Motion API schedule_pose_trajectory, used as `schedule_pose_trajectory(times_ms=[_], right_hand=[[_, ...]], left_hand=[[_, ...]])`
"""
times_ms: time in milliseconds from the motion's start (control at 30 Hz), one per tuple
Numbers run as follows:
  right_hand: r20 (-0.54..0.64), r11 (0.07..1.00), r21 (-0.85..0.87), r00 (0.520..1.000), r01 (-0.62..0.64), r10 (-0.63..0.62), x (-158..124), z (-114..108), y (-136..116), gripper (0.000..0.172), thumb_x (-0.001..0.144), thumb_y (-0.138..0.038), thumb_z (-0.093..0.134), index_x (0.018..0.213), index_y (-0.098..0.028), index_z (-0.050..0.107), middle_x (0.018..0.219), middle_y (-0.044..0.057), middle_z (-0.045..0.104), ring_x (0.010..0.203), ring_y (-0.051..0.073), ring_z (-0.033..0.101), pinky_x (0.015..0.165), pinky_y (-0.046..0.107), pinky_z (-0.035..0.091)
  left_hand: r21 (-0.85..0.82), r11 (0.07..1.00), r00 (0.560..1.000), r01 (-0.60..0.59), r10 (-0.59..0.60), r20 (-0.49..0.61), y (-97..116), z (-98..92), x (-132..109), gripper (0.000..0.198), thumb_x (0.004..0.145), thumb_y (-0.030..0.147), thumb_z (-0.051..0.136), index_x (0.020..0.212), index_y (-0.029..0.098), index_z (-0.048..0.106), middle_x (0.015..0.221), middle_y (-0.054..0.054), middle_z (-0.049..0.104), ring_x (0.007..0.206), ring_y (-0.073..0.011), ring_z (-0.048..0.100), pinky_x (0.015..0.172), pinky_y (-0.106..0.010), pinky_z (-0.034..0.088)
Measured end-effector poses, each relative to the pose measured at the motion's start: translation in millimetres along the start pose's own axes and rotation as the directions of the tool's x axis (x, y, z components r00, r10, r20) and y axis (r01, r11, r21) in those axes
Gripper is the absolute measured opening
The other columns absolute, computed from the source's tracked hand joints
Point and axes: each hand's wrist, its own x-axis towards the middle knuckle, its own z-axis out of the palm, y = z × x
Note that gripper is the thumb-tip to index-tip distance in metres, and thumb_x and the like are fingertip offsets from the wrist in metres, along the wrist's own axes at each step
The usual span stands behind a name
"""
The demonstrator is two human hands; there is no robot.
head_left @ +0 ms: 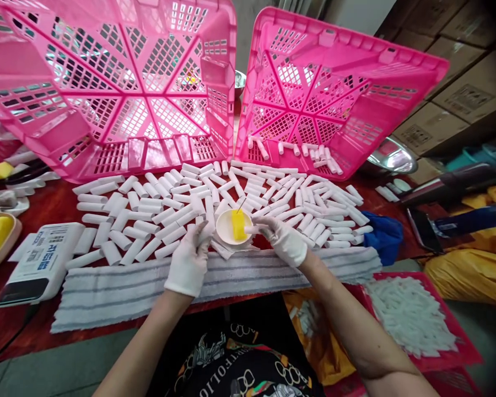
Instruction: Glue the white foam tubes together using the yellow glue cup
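Both hands wear white gloves. My right hand point(284, 241) is closed in a pinch on a small white tube point(251, 229), whose end meets the yellow sponge block point(238, 225). That block sits in a small white bowl point(227, 227), and a thin dark stick point(242, 204) rises beside it. On the bowl's left, my left hand point(190, 258) is closed, its fingertips together; what they hold blends with the white tubes behind. Many white tubes point(151, 209) lie loose across the red table in front of both hands. Beneath the bowl is a crumpled white cloth point(227, 250).
A striped towel point(231, 273) runs along the table's front edge. Two pink crates point(144, 94) point(310, 105) stand tipped on their sides behind the tubes. A white device point(41, 264) lies left, a blue cloth point(382, 237) right. A pink bin point(467, 342) of white pieces stands lower right.
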Motion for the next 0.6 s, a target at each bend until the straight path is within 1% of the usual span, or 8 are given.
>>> schedule_pose_trajectory(times_ms=[33, 100, 167, 200, 267, 367, 467, 600], right_hand=[[0.021, 0.999, 0.043, 1.0, -0.002, 0.001, 5.4, 3.7, -0.7, 0.031, 0.083, -0.04, 0.051, 0.106, -0.02, 0.059, 0.099, 0.004, 0.065, 0.087, 0.016, 0.061, 0.082, 0.032, 0.047], [0.025, 0.993, 0.104, 0.998, -0.057, 0.054, 17.2, 8.5, 0.9, 0.037, 0.084, -0.045, 0.046, 0.108, -0.019, 0.056, 0.083, 0.003, 0.065, 0.07, 0.013, 0.06, 0.067, 0.028, 0.049], [-0.009, 0.993, 0.053, 0.994, -0.109, 0.11, 28.3, 10.8, 5.2, 0.039, 0.082, -0.047, 0.049, 0.106, -0.017, 0.058, 0.073, 0.001, 0.063, 0.059, 0.013, 0.057, 0.058, 0.027, 0.048], [-0.033, 0.994, -0.008, 0.994, -0.109, 0.108, 32.6, 11.4, 7.8, 0.037, 0.08, -0.046, 0.053, 0.103, -0.018, 0.061, 0.073, 0.002, 0.064, 0.061, 0.013, 0.058, 0.06, 0.028, 0.049], [-0.058, 0.993, -0.11, 0.997, -0.053, 0.047, 37.8, 12.8, 13.9, 0.031, 0.076, -0.043, 0.059, 0.096, -0.021, 0.066, 0.085, 0.003, 0.067, 0.075, 0.016, 0.061, 0.074, 0.03, 0.049], [-0.026, 0.995, -0.094, 0.999, 0.038, -0.041, 36.2, 15.6, 23.7, 0.029, 0.076, -0.036, 0.061, 0.101, -0.025, 0.067, 0.1, 0.002, 0.067, 0.091, 0.019, 0.061, 0.089, 0.033, 0.045], [0.0, 0.992, -0.081, 0.996, 0.094, -0.094, 27.3, 17.7, 29.6, 0.034, 0.076, -0.033, 0.06, 0.109, -0.028, 0.064, 0.102, 0.0, 0.066, 0.091, 0.018, 0.06, 0.09, 0.034, 0.045], [-0.068, 0.993, -0.111, 0.997, 0.039, -0.047, 17.0, 20.5, 28.4, 0.035, 0.081, -0.036, 0.054, 0.114, -0.026, 0.06, 0.102, 0.002, 0.066, 0.092, 0.017, 0.06, 0.089, 0.034, 0.046]], left_hand=[[0.008, 1.0, 1.0, 0.003, -0.003, 0.019, 0.3, 1.3, 0.7, 0.04, 0.084, 0.029, 0.045, 0.122, 0.016, 0.046, 0.122, -0.011, 0.055, 0.111, -0.0204, 0.053, 0.099, -0.037, 0.039], [0.04, 0.999, 0.999, 0.01, -0.012, 0.05, -1.5, 4.0, 2.2, 0.04, 0.085, 0.03, 0.044, 0.121, 0.013, 0.047, 0.118, -0.012, 0.056, 0.108, -0.0217, 0.054, 0.099, -0.039, 0.039], [0.062, 0.998, 0.997, 0.006, -0.011, 0.075, -5.6, 6.4, 3.7, 0.041, 0.085, 0.032, 0.043, 0.12, 0.012, 0.046, 0.115, -0.013, 0.057, 0.105, -0.0222, 0.055, 0.097, -0.04, 0.04], [0.069, 0.998, 0.996, -0.004, -0.003, 0.092, -7.7, 7.5, 4.5, 0.041, 0.085, 0.033, 0.043, 0.12, 0.012, 0.046, 0.115, -0.013, 0.057, 0.105, -0.0223, 0.055, 0.096, -0.04, 0.04], [0.059, 0.998, 0.994, -0.012, 0.006, 0.106, -10.6, 9.1, 6.0, 0.04, 0.085, 0.033, 0.043, 0.12, 0.012, 0.047, 0.116, -0.013, 0.056, 0.106, -0.0223, 0.054, 0.097, -0.04, 0.04], [0.035, 0.999, 0.995, 0.035, -0.038, 0.092, -9.7, 10.6, 8.7, 0.041, 0.084, 0.031, 0.044, 0.121, 0.013, 0.046, 0.116, -0.013, 0.056, 0.108, -0.0222, 0.054, 0.098, -0.039, 0.04], [0.05, 0.997, 0.995, 0.064, -0.067, 0.075, -5.9, 11.8, 11.5, 0.042, 0.083, 0.031, 0.045, 0.121, 0.013, 0.046, 0.115, -0.013, 0.058, 0.107, -0.0229, 0.055, 0.096, -0.04, 0.04], [-0.004, 0.999, 0.994, 0.048, -0.047, 0.094, -5.5, 13.5, 13.2, 0.041, 0.083, 0.035, 0.046, 0.118, 0.013, 0.048, 0.111, -0.012, 0.059, 0.102, -0.0209, 0.057, 0.094, -0.036, 0.042]])
